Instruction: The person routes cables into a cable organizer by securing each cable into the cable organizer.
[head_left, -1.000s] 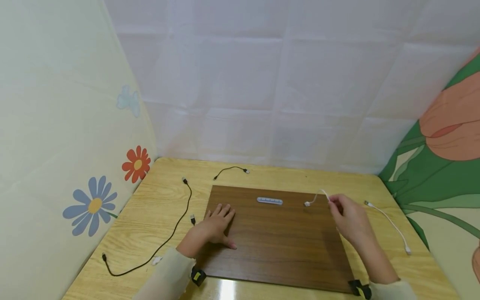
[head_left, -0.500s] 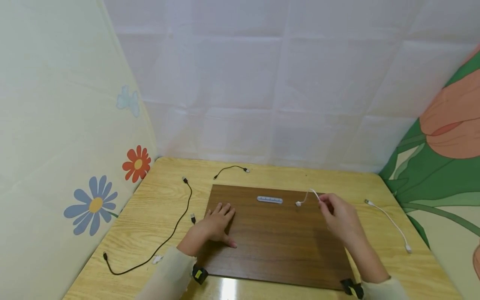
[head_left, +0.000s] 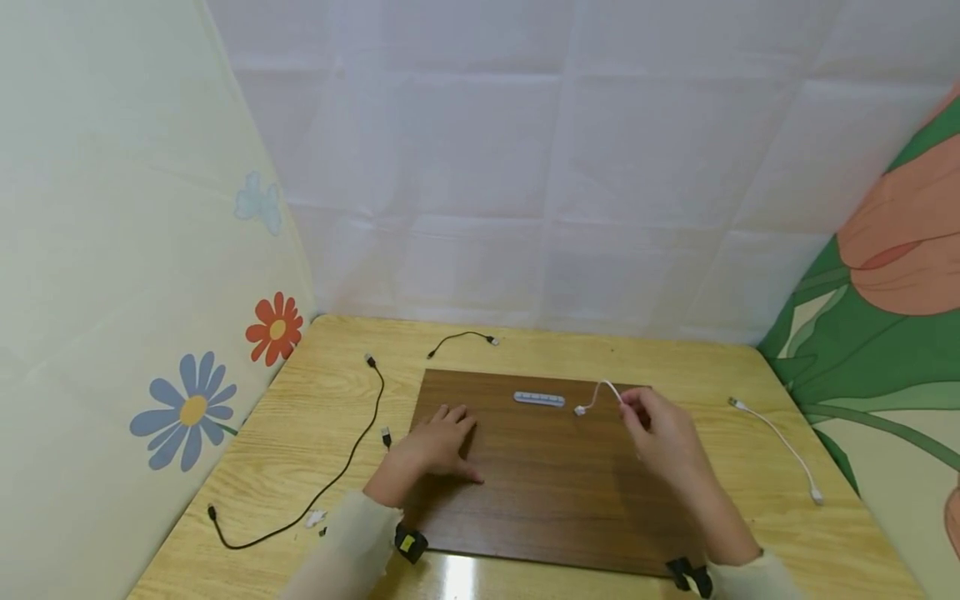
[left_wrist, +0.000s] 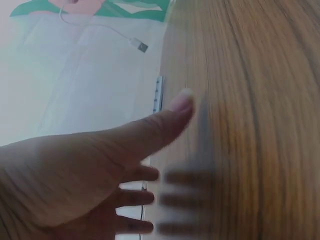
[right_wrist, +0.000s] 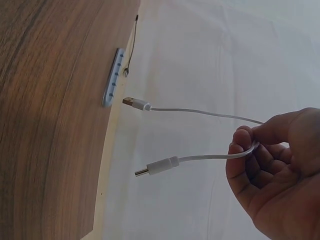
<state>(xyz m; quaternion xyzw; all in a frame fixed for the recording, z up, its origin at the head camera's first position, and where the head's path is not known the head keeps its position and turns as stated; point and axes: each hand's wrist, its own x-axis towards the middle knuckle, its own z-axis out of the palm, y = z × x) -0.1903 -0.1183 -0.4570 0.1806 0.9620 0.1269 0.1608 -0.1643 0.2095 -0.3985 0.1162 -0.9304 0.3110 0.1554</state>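
Observation:
My right hand (head_left: 663, 433) pinches a short white USB cable (right_wrist: 205, 157) between thumb and fingertips near its middle. In the right wrist view both ends reach away from the fingers: a USB-A plug (right_wrist: 136, 103) and a slimmer metal-tipped plug (right_wrist: 162, 165). Below the hand is a dark brown wooden board (head_left: 540, 500). Near the board's far edge, left of the dangling cable end, lies a slotted grey-blue cable holder (head_left: 539, 399). My left hand (head_left: 435, 446) is over the board's left side, fingers extended and thumb apart, casting shadows on the wood.
Left of the board lie a long black cable (head_left: 352, 454) and a small white piece (head_left: 314, 518). A black USB plug (head_left: 386, 437) shows beside my left hand. Behind the board is a short black cable (head_left: 459, 335); another white cable (head_left: 780, 442) lies at the right.
My right hand has moved left over the board with the white USB cable, bringing its end closer to the cable holder. My left hand has shifted slightly right.

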